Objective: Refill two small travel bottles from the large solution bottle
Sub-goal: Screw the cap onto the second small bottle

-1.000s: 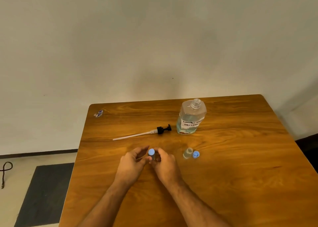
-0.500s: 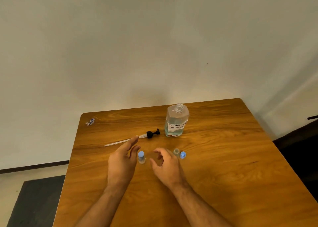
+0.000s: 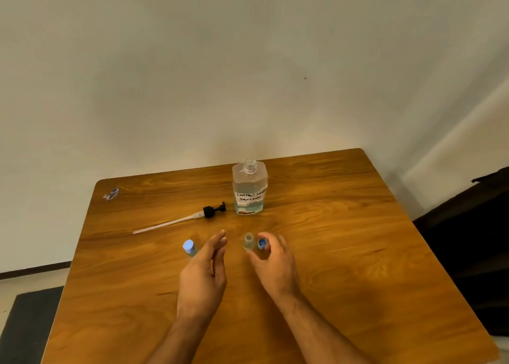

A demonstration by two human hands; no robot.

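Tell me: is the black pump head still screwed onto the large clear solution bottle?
No, the black pump head lies on the wooden table beside the open-necked large clear solution bottle.

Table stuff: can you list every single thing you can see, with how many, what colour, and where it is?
Wooden table: one, brown, filling the lower view.
Large clear solution bottle: one, clear with bluish liquid and a white handwritten label, uncapped, upright at the far middle.
Black pump head with white tube: one, lying left of the large bottle.
Capped small travel bottle: one, clear with blue cap, left of the left hand.
Open small travel bottle: one, clear, between the hands.
Loose blue cap: one, right beside the open bottle, at the right fingertips.
Small wrapper: one, white and blue, far left corner.
Dark floor mat: one, lower left.
Left hand: open, empty.
Right hand: reaching at the cap.
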